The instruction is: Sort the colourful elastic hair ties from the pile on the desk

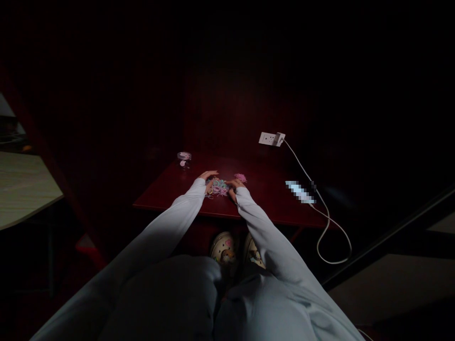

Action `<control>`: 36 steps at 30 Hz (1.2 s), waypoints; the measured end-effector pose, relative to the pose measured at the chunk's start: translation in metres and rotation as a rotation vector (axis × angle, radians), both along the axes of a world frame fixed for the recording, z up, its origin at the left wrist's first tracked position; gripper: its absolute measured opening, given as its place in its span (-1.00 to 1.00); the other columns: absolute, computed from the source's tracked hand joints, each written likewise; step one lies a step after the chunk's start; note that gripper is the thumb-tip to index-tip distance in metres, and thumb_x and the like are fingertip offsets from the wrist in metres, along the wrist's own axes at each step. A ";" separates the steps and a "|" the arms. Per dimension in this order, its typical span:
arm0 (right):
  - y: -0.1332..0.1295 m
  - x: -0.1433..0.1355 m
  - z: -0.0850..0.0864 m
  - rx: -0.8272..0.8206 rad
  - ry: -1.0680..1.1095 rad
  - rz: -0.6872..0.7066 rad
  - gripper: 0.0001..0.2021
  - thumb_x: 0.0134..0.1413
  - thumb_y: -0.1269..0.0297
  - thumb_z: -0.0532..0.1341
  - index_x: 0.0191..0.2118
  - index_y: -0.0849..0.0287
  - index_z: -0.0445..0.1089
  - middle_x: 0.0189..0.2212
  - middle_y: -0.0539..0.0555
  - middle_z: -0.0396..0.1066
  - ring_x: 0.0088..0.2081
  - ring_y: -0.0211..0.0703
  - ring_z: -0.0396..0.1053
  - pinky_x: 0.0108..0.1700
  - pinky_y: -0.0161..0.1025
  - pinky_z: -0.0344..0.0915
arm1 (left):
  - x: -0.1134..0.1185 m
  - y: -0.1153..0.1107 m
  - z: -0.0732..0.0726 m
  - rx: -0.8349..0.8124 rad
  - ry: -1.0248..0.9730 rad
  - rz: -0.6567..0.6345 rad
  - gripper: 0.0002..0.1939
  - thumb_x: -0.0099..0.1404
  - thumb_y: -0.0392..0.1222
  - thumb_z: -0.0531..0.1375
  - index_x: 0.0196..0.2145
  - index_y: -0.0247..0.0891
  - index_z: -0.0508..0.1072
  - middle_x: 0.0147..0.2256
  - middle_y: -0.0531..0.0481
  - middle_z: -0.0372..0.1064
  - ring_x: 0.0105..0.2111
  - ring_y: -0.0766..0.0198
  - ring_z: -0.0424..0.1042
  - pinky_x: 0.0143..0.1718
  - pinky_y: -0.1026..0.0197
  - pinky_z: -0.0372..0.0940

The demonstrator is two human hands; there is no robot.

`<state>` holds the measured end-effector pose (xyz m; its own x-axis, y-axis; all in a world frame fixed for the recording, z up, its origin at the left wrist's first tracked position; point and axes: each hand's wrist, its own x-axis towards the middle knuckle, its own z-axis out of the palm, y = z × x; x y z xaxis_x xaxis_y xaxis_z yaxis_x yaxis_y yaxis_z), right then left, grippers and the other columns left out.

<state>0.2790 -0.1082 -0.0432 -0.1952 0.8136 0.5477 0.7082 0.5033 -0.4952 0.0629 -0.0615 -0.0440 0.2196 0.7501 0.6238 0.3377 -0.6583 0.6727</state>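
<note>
A pile of small pastel loops that look like hair ties (218,186) lies on the dark red tabletop (159,189), in blue, pink, purple and yellowish tones. My left hand (209,176) curves around the pile's left side, its fingers stretched out and apart from the thumb. On the opposite side, my right hand (234,185) rests against the pile's edge with fingers extended and nothing visibly gripped. Just beyond the right hand sits a separate pink bunch (241,177), also apparently of loops. Fine detail is lost in the dim light.
A small clear jar (184,160) with something pink stands at the back left. To the right lies a lit phone (300,192), its white cable (302,168) running to a wall socket (267,138) and looping past the table edge. A pale wooden table (26,187) is far left.
</note>
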 end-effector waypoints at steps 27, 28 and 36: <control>0.001 -0.001 0.003 -0.057 -0.070 -0.020 -0.74 0.20 0.13 0.36 -0.05 0.10 0.60 -0.15 0.13 0.61 -0.13 -0.03 0.51 0.02 -0.14 0.42 | -0.004 -0.001 -0.003 -0.069 0.335 0.122 -0.70 0.15 -0.12 0.35 -0.13 -0.13 0.58 -0.08 -0.07 0.59 -0.05 0.01 0.53 0.07 0.06 0.41; 0.001 -0.001 0.004 -0.057 -0.062 -0.018 -0.74 0.20 0.12 0.36 -0.06 0.09 0.61 -0.15 0.13 0.61 -0.13 -0.03 0.51 0.02 -0.13 0.42 | -0.004 0.000 -0.003 -0.090 0.290 0.114 -0.71 0.14 -0.11 0.35 -0.15 -0.14 0.59 -0.11 -0.07 0.60 -0.10 0.02 0.55 0.03 0.07 0.43; 0.002 -0.001 -0.001 -0.068 0.180 -0.023 -0.74 0.22 0.05 0.33 -0.14 0.12 0.60 -0.24 0.14 0.60 -0.19 -0.02 0.53 -0.03 -0.09 0.48 | -0.003 0.002 -0.007 -0.212 0.022 0.105 -0.77 0.14 -0.09 0.38 -0.23 -0.18 0.59 -0.36 -0.01 0.55 -0.31 0.15 0.52 -0.20 0.15 0.45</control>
<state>0.2783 -0.1063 -0.0438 -0.0798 0.8531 0.5156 0.6163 0.4488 -0.6471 0.0596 -0.0597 -0.0514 0.1448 0.8834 0.4457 0.4131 -0.4633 0.7841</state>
